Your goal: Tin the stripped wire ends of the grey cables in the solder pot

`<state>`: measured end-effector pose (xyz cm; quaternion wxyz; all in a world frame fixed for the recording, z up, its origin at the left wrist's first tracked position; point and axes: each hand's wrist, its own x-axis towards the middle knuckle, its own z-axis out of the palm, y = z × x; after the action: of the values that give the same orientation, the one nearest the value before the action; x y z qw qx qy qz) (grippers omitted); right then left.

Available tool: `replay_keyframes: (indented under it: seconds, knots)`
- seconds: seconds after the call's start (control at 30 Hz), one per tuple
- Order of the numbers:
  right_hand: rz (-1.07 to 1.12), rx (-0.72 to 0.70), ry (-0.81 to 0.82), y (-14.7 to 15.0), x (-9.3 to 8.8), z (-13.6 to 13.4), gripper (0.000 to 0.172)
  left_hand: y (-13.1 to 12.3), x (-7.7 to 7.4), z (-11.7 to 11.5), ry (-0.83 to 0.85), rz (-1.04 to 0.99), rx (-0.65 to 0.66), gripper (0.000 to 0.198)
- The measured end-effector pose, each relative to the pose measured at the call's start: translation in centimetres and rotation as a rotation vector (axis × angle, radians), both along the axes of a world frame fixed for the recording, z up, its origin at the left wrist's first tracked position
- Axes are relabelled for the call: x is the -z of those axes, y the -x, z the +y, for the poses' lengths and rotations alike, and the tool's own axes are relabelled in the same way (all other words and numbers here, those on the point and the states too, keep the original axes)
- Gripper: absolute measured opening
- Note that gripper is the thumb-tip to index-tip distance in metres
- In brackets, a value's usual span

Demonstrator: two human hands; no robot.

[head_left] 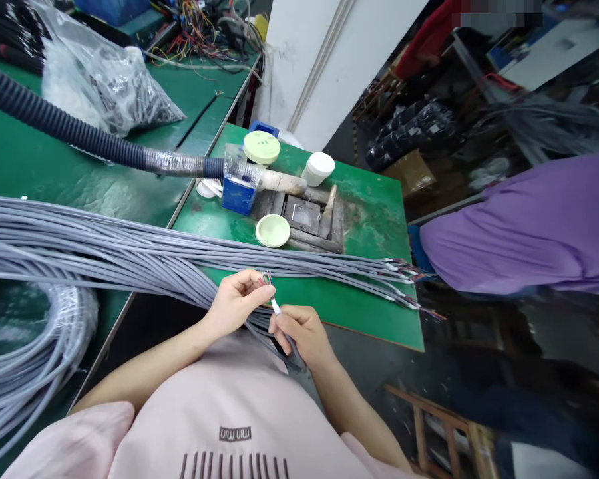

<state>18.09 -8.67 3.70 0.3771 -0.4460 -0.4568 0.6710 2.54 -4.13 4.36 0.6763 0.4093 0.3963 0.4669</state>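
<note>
Between my two hands is the end of a grey cable [293, 348], with a white section [275, 306] near its tip. My right hand [302, 331] is closed around the cable just below that white part. Thin coloured wires [266, 278] fan out from the tip, and my left hand [237, 298] pinches them between thumb and fingers. Just beyond my hands, a thick bundle of grey cables [144, 249] runs across the bench. Its stripped ends [404, 271], with coloured wires showing, lie at the right edge of the green board.
A square solder pot [304, 216] sits behind the bundle, beside a hose nozzle [279, 181] on a blue block. Round tubs [272, 230] and a white jar [319, 168] stand around it. Coiled cable [44, 346] lies at left. A person in purple [524, 226] is at right.
</note>
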Motion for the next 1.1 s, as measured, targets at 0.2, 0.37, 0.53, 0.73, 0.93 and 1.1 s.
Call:
replay_keyframes:
  seconds: [0.2, 0.37, 0.53, 0.73, 0.93, 1.1]
  knots:
    - [0.034, 0.046, -0.042, 0.3, 0.2, -1.4, 0.036, 0.0, -0.5, -1.0, 0.051, -0.031, 0.017, 0.030]
    - [0.065, 0.061, -0.011, 0.7, 0.4, -2.2, 0.041, 0.0, -0.5, -1.5, 0.110, -0.093, 0.004, 0.034]
    - [0.073, 0.087, 0.017, 1.0, 0.4, -2.7, 0.043, -0.1, -0.7, -1.7, 0.127, -0.116, 0.014, 0.037]
    - [0.062, 0.155, 0.007, 0.8, 0.1, -3.4, 0.043, -0.7, -0.9, -1.7, 0.109, -0.108, 0.058, 0.039]
    - [0.050, 0.200, -0.013, 0.5, -0.1, -3.9, 0.041, -1.2, -0.6, -1.9, 0.071, -0.120, 0.119, 0.033]
    - [-0.107, 0.251, -0.111, 0.6, -0.7, -4.7, 0.036, -1.2, 0.2, -2.4, 0.057, -0.193, 0.146, 0.028]
